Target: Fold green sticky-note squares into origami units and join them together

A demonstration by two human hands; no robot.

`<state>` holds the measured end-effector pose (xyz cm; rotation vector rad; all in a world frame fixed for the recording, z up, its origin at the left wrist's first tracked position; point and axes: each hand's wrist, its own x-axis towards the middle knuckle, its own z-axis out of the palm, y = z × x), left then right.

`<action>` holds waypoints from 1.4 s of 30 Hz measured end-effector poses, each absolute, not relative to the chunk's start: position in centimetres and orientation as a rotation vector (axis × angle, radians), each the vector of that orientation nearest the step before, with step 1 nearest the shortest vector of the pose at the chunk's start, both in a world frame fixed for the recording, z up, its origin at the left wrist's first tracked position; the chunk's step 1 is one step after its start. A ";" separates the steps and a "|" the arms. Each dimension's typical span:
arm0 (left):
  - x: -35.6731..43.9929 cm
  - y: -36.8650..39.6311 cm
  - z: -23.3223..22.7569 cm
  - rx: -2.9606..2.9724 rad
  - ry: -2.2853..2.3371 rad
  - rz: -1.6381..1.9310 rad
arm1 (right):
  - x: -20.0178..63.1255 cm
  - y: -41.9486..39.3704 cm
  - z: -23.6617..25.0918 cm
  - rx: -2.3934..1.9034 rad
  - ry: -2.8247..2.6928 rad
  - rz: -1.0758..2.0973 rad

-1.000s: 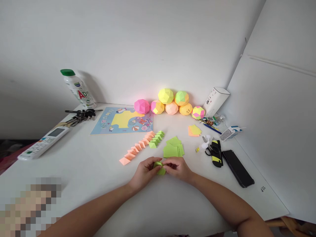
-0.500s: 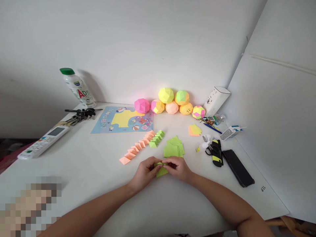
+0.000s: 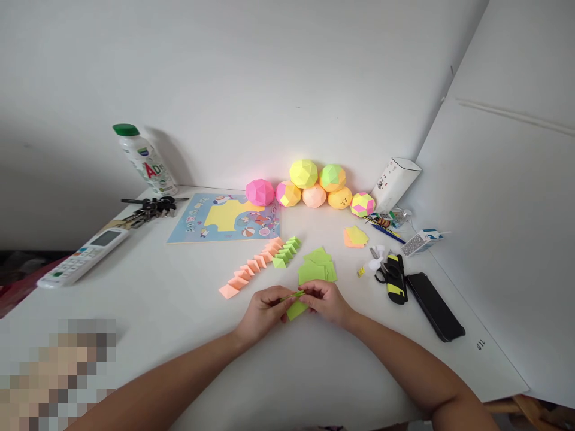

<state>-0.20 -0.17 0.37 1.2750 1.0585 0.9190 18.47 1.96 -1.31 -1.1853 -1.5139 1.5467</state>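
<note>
Head view: we worked at the white table [image 3: 157, 311], matte and smooth. Far side, faceted paper balls [image 3: 314, 185]; mid-table, a row of folded pink and green units [image 3: 263, 263]. Near centre, our left hand [image 3: 263, 311] and right hand [image 3: 327, 302] both pinched the green paper piece [image 3: 295, 306], fingertips closed on its top edge. It looked light, thin, crease-prone; we'd grip at the folds.

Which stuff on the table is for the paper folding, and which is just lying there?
In use: green paper, left hand, right hand, green sheet pile, row of folded pieces.
Lying about: remote, keys, bottle, phone.
</note>
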 end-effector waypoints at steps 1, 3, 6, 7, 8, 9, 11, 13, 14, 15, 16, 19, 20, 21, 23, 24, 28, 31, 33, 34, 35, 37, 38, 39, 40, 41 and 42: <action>-0.2 -0.2 0.4 1.264 1.060 0.915 | 18.5 2.0 -1.3 -1.190 -1.503 1.555; -0.2 -0.2 0.3 1.240 1.067 0.911 | 18.4 2.1 -1.2 -1.194 -1.480 1.566; -0.2 -0.2 0.3 1.211 1.081 0.901 | 18.2 2.1 -0.9 -1.199 -1.441 1.571; -0.2 -0.2 0.4 1.204 1.088 0.893 | 18.1 2.0 -0.8 -1.202 -1.433 1.571; -0.2 -0.2 0.4 1.200 1.096 0.884 | 18.1 2.0 -0.7 -1.207 -1.426 1.570; -0.2 -0.2 0.4 1.199 1.107 0.875 | 18.0 2.0 -0.6 -1.212 -1.422 1.569; -0.2 -0.3 0.4 1.214 1.132 0.856 | 17.9 1.9 -0.5 -1.220 -1.422 1.567; -0.1 -0.4 0.3 1.251 1.160 0.830 | 17.9 1.9 -0.5 -1.219 -1.430 1.566; -0.1 -0.4 0.2 1.272 1.170 0.815 | 17.9 1.9 -0.5 -1.211 -1.438 1.566; -0.1 -0.5 0.1 1.291 1.174 0.807 | 18.0 1.9 -0.6 -1.194 -1.451 1.572; -0.1 -0.5 0.1 1.309 1.170 0.798 | 18.0 1.9 -0.6 -1.170 -1.469 1.580; -0.1 -0.6 0.0 1.381 1.158 0.795 | 18.1 1.9 -0.8 -1.092 -1.550 1.594; -0.1 -0.6 0.0 1.414 1.158 0.799 | 18.2 1.8 -0.8 -1.076 -1.579 1.587; -0.1 -0.6 0.0 1.444 1.155 0.803 | 18.3 1.8 -0.8 -1.067 -1.604 1.577; -0.2 -0.5 0.0 1.479 1.139 0.809 | 18.3 1.8 -0.7 -1.062 -1.636 1.558; -0.2 -0.5 0.0 1.479 1.127 0.811 | 18.4 1.8 -0.6 -1.059 -1.644 1.554; -0.3 -0.4 0.2 1.438 1.105 0.820 | 18.4 1.7 -0.2 -1.050 -1.673 1.543; -0.3 -0.5 0.4 1.416 1.099 0.780 | 18.4 1.6 0.0 -1.045 -1.741 1.502; -0.3 -0.5 0.6 1.409 1.088 0.744 | 18.4 1.6 0.0 -1.047 -1.792 1.434; -0.3 -0.5 0.6 1.408 1.085 0.734 | 18.4 1.6 0.0 -1.046 -1.810 1.401; -0.3 -0.6 0.7 1.411 1.083 0.729 | 18.4 1.6 0.0 -1.042 -1.825 1.375; -0.3 -0.6 0.8 1.422 1.085 0.721 | 18.3 1.6 -0.1 -1.031 -1.852 1.352; -0.3 -0.6 0.8 1.428 1.084 0.717 | 18.3 1.6 -0.2 -1.026 -1.863 1.352; -0.3 -0.6 0.9 1.435 1.079 0.713 | 18.3 1.6 -0.2 -1.024 -1.870 1.355; -0.2 -0.6 0.9 1.441 1.075 0.711 | 18.3 1.6 -0.2 -1.025 -1.876 1.356; -0.2 -0.6 1.0 1.445 1.071 0.711 | 18.3 1.5 -0.1 -1.027 -1.875 1.355; -0.1 -0.6 0.9 1.448 1.072 0.713 | 18.3 1.5 -0.1 -1.026 -1.869 1.355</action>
